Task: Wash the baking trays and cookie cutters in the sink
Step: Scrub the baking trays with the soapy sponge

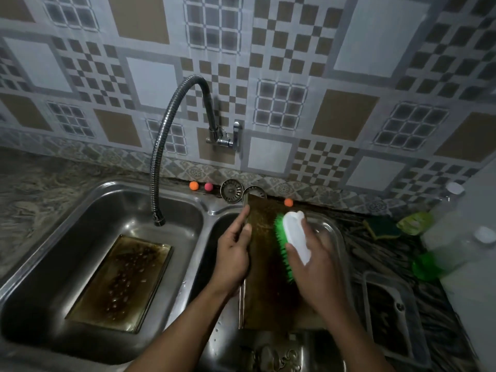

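A brown, stained baking tray (264, 291) stands tilted over the right basin of a double steel sink (206, 208). My left hand (233, 251) grips the tray's left edge. My right hand (314, 267) holds a white scrubbing brush (294, 237), its green bristles pressed on the tray's face. A second stained baking tray (120, 283) lies flat in the left basin, with water drops on it. Cookie cutters are not clearly visible.
A flexible metal tap hose (158, 157) hangs over the left basin, its valve (228, 138) on the tiled wall. Small orange and pink balls (193, 185) and a drain strainer (231, 190) sit on the sink's back ledge. A sponge (381, 226), bottles (451, 237) and a clear container (391, 312) stand at right.
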Motion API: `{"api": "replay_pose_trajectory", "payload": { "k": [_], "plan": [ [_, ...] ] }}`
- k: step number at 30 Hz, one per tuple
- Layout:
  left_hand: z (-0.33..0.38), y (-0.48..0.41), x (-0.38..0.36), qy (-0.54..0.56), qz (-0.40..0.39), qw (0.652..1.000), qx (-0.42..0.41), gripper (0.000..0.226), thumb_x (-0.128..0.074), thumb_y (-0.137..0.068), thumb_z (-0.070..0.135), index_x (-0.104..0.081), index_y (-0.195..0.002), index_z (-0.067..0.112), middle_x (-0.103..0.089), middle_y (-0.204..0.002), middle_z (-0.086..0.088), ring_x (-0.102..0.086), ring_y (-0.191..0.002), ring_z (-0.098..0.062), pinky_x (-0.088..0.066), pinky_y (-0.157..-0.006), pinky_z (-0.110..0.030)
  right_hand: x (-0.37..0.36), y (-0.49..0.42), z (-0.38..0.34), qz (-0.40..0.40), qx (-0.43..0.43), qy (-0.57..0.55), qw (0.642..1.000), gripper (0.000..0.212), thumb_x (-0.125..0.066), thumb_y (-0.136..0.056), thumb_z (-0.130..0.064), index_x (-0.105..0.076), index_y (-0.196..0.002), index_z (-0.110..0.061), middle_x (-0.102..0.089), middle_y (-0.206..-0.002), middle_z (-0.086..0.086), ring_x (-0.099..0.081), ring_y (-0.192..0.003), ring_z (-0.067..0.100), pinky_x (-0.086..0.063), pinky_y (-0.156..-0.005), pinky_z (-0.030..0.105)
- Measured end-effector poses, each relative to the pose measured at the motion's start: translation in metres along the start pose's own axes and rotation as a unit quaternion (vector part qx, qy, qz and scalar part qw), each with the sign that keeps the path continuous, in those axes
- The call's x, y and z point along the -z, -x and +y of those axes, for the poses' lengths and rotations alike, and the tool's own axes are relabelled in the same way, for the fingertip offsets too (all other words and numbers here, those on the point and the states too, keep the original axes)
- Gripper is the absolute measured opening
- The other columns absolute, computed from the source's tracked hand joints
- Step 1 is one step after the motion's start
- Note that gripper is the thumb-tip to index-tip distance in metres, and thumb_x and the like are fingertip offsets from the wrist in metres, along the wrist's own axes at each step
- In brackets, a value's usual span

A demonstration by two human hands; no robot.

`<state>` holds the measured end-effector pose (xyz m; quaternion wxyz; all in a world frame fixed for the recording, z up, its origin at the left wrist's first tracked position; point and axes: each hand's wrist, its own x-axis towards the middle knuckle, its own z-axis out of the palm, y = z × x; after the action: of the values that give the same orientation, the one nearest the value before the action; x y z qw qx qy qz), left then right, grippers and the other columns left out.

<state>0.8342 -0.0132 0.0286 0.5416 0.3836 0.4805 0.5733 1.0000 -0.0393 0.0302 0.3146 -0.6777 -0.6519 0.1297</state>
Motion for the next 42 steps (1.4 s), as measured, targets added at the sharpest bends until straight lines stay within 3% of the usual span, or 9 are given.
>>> {"api": "replay_pose_trajectory", "payload": {
  "k": [4, 11, 14, 19, 22, 28, 31, 36, 42],
  "plan": [
    [-0.003, 0.007, -0.014, 0.006, -0.050, 0.999, 0.014, 0.043, -0.044, -0.103, 0.006, -0.053, -0.139, 0.028, -0.064, -0.129, 0.011, -0.059, -0.122, -0.006, -0.047, -0.102, -0.027, 0.002, -0.030, 0.002, 0.035, -0.054, 0.014, 0.998, 0.064, -0.055, -0.092, -0.047, -0.033, -0.151, -0.032, -0.050, -0.125, 0.006, -0.053, -0.115, 0.027, -0.047, -0.089, 0.034],
    [-0.005, -0.018, 0.000, 0.058, 0.067, 0.996, 0.017, 0.042, -0.048, -0.102, 0.010, -0.060, -0.133, 0.036, -0.067, -0.127, 0.000, -0.060, -0.119, -0.021, -0.044, -0.105, -0.042, -0.010, 0.027, -0.048, -0.038, 0.082, -0.009, 0.996, 0.072, -0.038, -0.087, -0.061, -0.016, -0.153, -0.045, -0.041, -0.110, -0.010, -0.050, -0.100, 0.011, -0.049, -0.083, 0.034],
    [-0.011, -0.019, 0.009, 0.059, 0.084, 0.995, 0.008, 0.041, -0.049, -0.102, 0.011, -0.060, -0.132, 0.037, -0.062, -0.135, 0.003, -0.056, -0.128, -0.019, -0.039, -0.112, -0.048, -0.008, 0.034, -0.014, -0.035, 0.048, -0.048, 0.997, 0.068, -0.051, -0.089, -0.055, -0.019, -0.149, -0.051, -0.041, -0.108, -0.011, -0.053, -0.099, 0.011, -0.052, -0.083, 0.036],
    [-0.011, -0.014, -0.009, 0.042, 0.043, 0.998, 0.004, 0.042, -0.048, -0.102, 0.009, -0.055, -0.137, 0.031, -0.068, -0.119, 0.013, -0.064, -0.107, -0.005, -0.051, -0.094, -0.024, -0.006, 0.006, -0.019, 0.011, 0.000, -0.030, 0.999, 0.071, -0.047, -0.087, -0.058, -0.021, -0.152, -0.045, -0.047, -0.110, -0.004, -0.056, -0.102, 0.017, -0.051, -0.086, 0.038],
    [-0.008, -0.022, -0.007, 0.043, 0.078, 0.996, -0.003, 0.041, -0.050, -0.102, 0.010, -0.061, -0.128, 0.040, -0.069, -0.117, 0.006, -0.062, -0.095, -0.011, -0.050, -0.085, -0.027, -0.010, 0.029, -0.050, -0.013, 0.069, -0.023, 0.997, 0.071, -0.039, -0.087, -0.061, -0.021, -0.153, -0.041, -0.042, -0.107, -0.010, -0.049, -0.100, 0.011, -0.047, -0.083, 0.031],
    [-0.010, -0.027, 0.011, 0.089, 0.131, 0.987, -0.019, 0.041, -0.049, -0.101, 0.007, -0.056, -0.135, 0.029, -0.061, -0.135, -0.001, -0.059, -0.122, -0.015, -0.046, -0.105, -0.032, -0.007, 0.058, 0.003, -0.026, 0.048, -0.040, 0.998, 0.067, -0.044, -0.090, -0.059, -0.015, -0.150, -0.052, -0.044, -0.121, -0.010, -0.053, -0.109, 0.012, -0.052, -0.085, 0.034],
    [-0.010, -0.025, 0.007, 0.097, 0.118, 0.988, -0.009, 0.041, -0.047, -0.102, 0.006, -0.053, -0.139, 0.024, -0.063, -0.131, 0.002, -0.063, -0.109, -0.006, -0.052, -0.091, -0.019, -0.001, 0.046, 0.027, -0.003, -0.039, -0.054, 0.998, 0.069, -0.053, -0.092, -0.050, -0.012, -0.147, -0.054, -0.044, -0.108, -0.008, -0.056, -0.103, 0.012, -0.050, -0.075, 0.023],
    [-0.005, -0.031, 0.002, 0.055, 0.119, 0.991, -0.030, 0.040, -0.050, -0.101, 0.010, -0.059, -0.127, 0.038, -0.061, -0.136, 0.001, -0.057, -0.125, -0.013, -0.045, -0.105, -0.029, -0.009, 0.064, -0.005, -0.033, 0.058, -0.067, 0.996, 0.068, -0.044, -0.089, -0.062, -0.019, -0.151, -0.047, -0.044, -0.132, -0.012, -0.052, -0.120, 0.014, -0.049, -0.097, 0.037],
    [-0.005, -0.025, 0.009, 0.089, 0.092, 0.992, -0.003, 0.041, -0.049, -0.101, 0.007, -0.056, -0.133, 0.032, -0.064, -0.130, -0.004, -0.062, -0.114, -0.019, -0.048, -0.101, -0.036, 0.002, 0.041, 0.033, -0.004, -0.076, -0.105, 0.992, 0.068, -0.060, -0.093, -0.037, -0.020, -0.146, -0.049, -0.047, -0.110, -0.003, -0.058, -0.103, 0.014, -0.043, -0.067, 0.007]
  ]
}}
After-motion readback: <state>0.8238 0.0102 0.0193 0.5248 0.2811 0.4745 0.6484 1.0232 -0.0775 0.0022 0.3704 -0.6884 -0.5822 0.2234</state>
